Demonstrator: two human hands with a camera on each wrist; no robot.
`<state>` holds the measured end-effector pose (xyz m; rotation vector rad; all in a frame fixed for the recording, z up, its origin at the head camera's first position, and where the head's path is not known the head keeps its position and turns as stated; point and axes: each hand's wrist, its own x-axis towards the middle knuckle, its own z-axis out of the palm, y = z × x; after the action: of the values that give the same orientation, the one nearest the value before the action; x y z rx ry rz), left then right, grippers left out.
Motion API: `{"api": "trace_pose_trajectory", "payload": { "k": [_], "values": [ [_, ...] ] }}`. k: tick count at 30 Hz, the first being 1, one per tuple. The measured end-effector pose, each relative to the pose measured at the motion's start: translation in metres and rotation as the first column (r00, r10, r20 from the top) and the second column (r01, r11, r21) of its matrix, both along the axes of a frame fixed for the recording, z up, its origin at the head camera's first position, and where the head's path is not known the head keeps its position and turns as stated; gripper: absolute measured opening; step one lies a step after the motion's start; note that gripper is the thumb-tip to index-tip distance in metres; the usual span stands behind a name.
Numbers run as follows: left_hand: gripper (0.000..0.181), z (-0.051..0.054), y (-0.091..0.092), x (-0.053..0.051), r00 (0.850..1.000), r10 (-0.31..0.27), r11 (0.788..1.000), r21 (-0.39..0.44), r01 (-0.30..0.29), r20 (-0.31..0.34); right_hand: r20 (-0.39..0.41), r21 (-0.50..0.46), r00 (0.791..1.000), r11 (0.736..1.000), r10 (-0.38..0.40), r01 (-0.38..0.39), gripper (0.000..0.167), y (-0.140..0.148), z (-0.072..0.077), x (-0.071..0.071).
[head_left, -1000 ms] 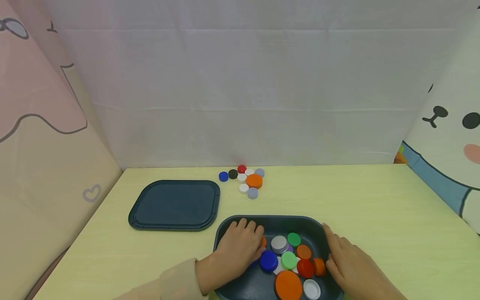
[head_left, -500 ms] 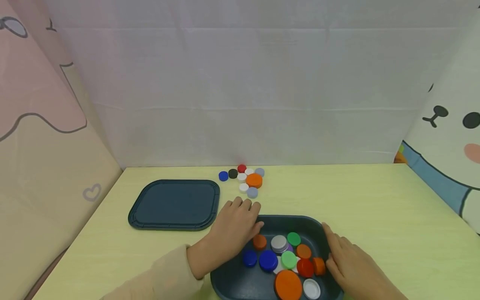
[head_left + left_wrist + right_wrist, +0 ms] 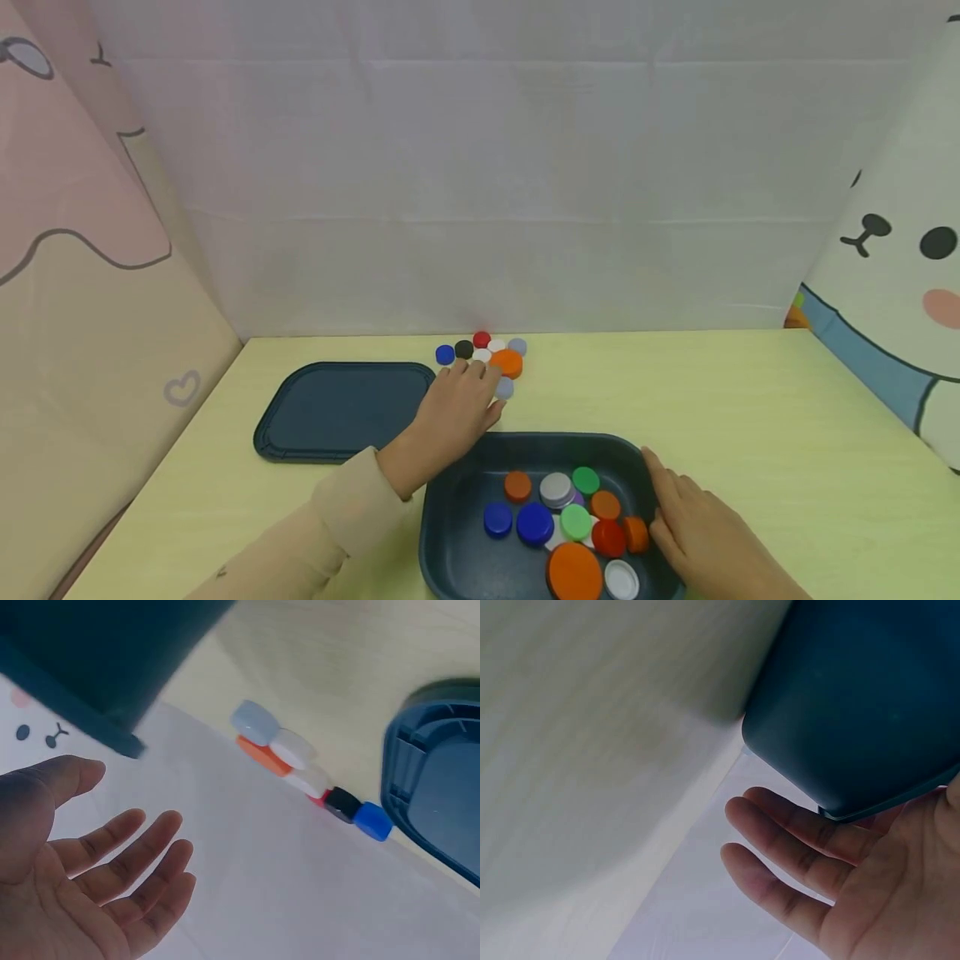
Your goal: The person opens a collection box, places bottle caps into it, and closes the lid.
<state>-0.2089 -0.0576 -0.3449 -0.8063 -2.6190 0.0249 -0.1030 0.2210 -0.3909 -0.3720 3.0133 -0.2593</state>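
1. Container, deep, rectangular, dark blue-green plastic (image 3: 457,554), with rounded corners: stands at the near middle of the table, loosely filled with round caps.

2. Contents of the container: small blue cap (image 3: 497,519), larger blue cap (image 3: 535,524), red cap (image 3: 608,538), pale green cap (image 3: 576,522), darker green cap (image 3: 586,480), large flat orange cap (image 3: 574,572), three smaller orange caps, one of them on its edge by the right wall; also a white cap (image 3: 621,580) with its hollow side up, and a greyish-white cap (image 3: 557,490) partly covering a purple one.

3. Left hand (image 3: 453,408), beige sleeve: lies over the near left side of the loose group of caps on the table; fingers slightly spread and relaxed, thumb apart, nothing held. Contact with a cap cannot be told.

4. Loose group at the far middle: blue cap (image 3: 445,355), black cap (image 3: 463,349), red, white and pale grey-blue caps, and a broad orange cap (image 3: 507,363); some are hidden by the hand.

5. Right hand (image 3: 697,521): rests against the container's right rim; fingers nearly straight, slightly apart, thumb separate.

6. Lid-like tray, shallow, dark blue-green plastic (image 3: 337,412): lies flat, far left of the container.

7. Table, pale yellow wood-grain top (image 3: 675,392); white cloth (image 3: 487,183) behind.
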Motion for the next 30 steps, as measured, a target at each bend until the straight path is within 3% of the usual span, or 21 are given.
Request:
{"api": "trace_pose_trajectory", "payload": {
  "k": [7, 15, 25, 30],
  "values": [
    [0.032, -0.009, -0.004, -0.024, 0.997, 0.048, 0.998, -0.032, -0.046, 0.066, -0.091, 0.005, 0.996, 1.000, 0.015, -0.015, 0.064, 0.000, 0.000, 0.002],
    [0.037, -0.019, -0.005, -0.049, 0.983, 0.104, 0.994, -0.044, -0.098, 0.152, -0.084, 0.010, 0.996, 1.000, 0.008, -0.007, 0.064, 0.000, -0.001, 0.002],
    [0.038, -0.035, -0.004, -0.069, 0.961, 0.167, 0.982, -0.121, -0.143, 0.221, -0.080, 0.015, 0.997, 1.000, 0.004, -0.003, 0.063, -0.001, 0.000, 0.002],
    [0.038, -0.042, -0.005, -0.075, 0.957, 0.183, 0.978, -0.140, -0.154, 0.224, -0.087, 0.018, 0.996, 1.000, 0.007, -0.005, 0.063, -0.001, 0.000, 0.002]
  ]
}}
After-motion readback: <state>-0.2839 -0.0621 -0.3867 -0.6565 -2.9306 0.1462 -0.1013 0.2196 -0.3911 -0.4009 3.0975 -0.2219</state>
